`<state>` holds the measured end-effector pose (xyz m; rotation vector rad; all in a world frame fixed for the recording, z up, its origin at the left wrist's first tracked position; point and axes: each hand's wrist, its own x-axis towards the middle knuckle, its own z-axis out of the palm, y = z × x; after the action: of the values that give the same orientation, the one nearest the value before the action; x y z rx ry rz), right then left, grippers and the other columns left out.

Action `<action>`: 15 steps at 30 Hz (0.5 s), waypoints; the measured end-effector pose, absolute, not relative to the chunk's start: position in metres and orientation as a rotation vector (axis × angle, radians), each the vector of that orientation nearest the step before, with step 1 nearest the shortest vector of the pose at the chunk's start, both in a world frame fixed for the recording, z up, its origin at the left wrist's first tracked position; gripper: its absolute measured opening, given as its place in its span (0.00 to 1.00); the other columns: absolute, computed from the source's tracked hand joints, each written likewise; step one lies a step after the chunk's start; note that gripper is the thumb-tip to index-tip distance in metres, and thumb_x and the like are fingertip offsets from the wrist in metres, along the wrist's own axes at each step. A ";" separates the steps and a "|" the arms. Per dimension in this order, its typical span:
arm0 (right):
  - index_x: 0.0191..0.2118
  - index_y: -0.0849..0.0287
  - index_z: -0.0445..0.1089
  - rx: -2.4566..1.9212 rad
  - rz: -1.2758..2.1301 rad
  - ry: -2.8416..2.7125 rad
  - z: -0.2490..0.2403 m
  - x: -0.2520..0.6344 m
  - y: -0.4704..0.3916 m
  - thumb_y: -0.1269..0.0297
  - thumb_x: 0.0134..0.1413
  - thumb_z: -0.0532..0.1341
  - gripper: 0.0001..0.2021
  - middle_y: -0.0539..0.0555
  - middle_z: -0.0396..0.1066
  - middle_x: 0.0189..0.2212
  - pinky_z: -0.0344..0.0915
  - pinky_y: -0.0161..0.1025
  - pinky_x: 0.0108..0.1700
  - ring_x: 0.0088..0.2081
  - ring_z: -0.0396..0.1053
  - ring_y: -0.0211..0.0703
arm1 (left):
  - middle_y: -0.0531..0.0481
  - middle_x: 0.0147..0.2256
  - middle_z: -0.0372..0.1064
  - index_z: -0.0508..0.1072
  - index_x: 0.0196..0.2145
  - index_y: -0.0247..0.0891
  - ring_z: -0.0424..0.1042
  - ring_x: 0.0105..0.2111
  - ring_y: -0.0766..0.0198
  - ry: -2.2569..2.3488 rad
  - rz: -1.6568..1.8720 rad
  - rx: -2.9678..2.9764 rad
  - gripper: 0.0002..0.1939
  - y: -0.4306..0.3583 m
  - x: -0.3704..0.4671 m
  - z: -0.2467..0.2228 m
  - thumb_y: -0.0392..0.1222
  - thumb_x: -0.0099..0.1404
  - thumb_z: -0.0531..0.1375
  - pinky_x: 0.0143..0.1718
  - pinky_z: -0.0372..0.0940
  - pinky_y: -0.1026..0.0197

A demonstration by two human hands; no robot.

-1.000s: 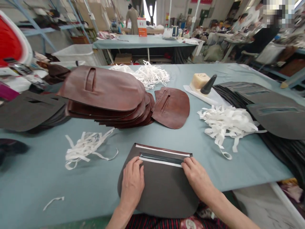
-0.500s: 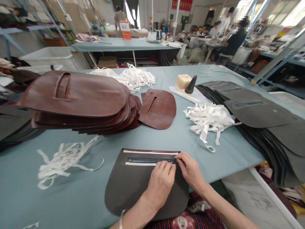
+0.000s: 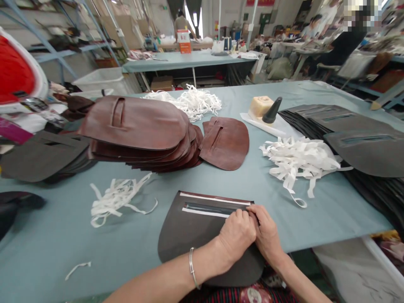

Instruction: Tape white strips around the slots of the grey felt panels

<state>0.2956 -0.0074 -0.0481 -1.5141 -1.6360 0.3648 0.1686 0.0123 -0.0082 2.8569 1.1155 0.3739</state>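
On the blue surface [image 3: 135,240], left hand [image 3: 238,231] and right hand [image 3: 267,231] curl together over a dark panel [image 3: 189,235], their grip hidden from me.

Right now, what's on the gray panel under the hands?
Gray panel: one white strip along its far edge, another on the slot's near side. Whatever lies beneath the left hand and right hand is hidden.

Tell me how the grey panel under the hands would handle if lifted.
The grey panel would probably flex, since it looks thin. It is likely light for its area, its edge showing little thickness. It may buckle first along its long slot, which interrupts the surface.
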 end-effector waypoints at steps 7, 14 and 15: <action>0.42 0.59 0.65 -1.473 0.212 -1.782 -0.046 0.293 -0.006 0.72 0.62 0.49 0.10 0.57 0.67 0.37 0.67 0.45 0.44 0.40 0.67 0.45 | 0.47 0.32 0.71 0.64 0.35 0.37 0.71 0.33 0.65 1.215 0.711 2.314 0.08 0.037 0.137 -0.017 0.33 0.67 0.46 0.35 0.67 0.61; 0.45 0.60 0.65 -1.458 0.096 -1.943 -0.046 0.292 -0.004 0.73 0.62 0.49 0.10 0.59 0.66 0.39 0.67 0.47 0.45 0.42 0.66 0.46 | 0.61 0.24 0.63 0.61 0.31 0.38 0.66 0.26 0.73 1.188 1.620 0.863 0.10 0.080 -0.017 0.028 0.43 0.58 0.59 0.39 0.67 0.57; 0.45 0.60 0.65 -1.460 0.103 -1.946 -0.046 0.293 -0.003 0.73 0.62 0.49 0.10 0.59 0.66 0.39 0.67 0.48 0.46 0.42 0.65 0.46 | 0.63 0.23 0.60 0.61 0.31 0.38 0.61 0.24 0.76 1.258 1.750 0.906 0.10 0.082 -0.041 0.042 0.42 0.58 0.60 0.37 0.64 0.61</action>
<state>0.2926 -0.0035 -0.0462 -1.4605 -1.9458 0.1026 -0.0414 0.0821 0.0417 0.9056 1.2580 1.7499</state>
